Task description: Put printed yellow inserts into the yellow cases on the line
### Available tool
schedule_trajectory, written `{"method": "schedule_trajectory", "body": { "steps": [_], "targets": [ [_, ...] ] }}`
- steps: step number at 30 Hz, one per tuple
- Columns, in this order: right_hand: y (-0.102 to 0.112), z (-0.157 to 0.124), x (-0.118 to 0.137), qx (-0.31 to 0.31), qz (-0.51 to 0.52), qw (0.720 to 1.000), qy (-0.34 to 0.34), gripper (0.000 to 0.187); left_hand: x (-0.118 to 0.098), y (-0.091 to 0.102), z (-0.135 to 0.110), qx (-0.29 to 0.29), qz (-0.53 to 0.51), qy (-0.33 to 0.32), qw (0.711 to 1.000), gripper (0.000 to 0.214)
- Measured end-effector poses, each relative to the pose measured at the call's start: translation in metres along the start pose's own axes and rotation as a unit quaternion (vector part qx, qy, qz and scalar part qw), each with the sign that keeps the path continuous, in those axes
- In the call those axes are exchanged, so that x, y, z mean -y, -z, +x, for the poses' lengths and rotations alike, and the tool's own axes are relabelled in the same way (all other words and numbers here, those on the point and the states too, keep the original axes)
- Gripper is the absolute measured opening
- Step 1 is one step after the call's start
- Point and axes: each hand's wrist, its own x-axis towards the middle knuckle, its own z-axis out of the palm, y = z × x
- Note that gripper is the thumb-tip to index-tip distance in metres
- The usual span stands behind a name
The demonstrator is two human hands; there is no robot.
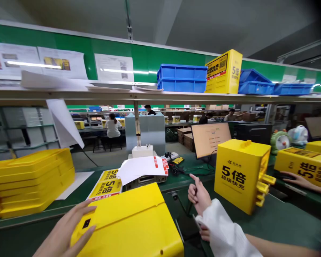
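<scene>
My left hand (66,232) lies with fingers spread on the end of a yellow plastic box (128,221), around a small black slot. My right hand (199,196), in a white sleeve, is raised right of this box; its index finger is stretched out, the others are bent, and I see nothing in it. Below it, partly hidden by the sleeve, are another person's fingers (204,233) by a small greyish thing I cannot make out. Yellow printed sheets (105,189) and white sheets with red marks (141,169) lie behind the box.
Stacked yellow covers (32,182) stand at left. On the right are an upright yellow box (238,175), a monitor (211,139) and a co-worker's hand (296,178) on a mouse. A shelf (101,94) above bears blue bins (182,78). Cables (176,167) lie on the green bench.
</scene>
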Motion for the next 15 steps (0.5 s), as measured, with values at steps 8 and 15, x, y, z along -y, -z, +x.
{"method": "schedule_trajectory", "body": {
  "steps": [8,15],
  "targets": [
    [-0.051,-0.041,0.009,0.154,-0.258,0.951,0.070,0.029,-0.165,0.003,0.068,0.005,0.101,-0.375,0.922,0.050],
    [-0.029,-0.063,0.026,0.147,-0.349,0.921,0.097,0.038,-0.149,-0.021,0.109,-0.027,0.178,-0.347,0.921,0.033]
  ]
}}
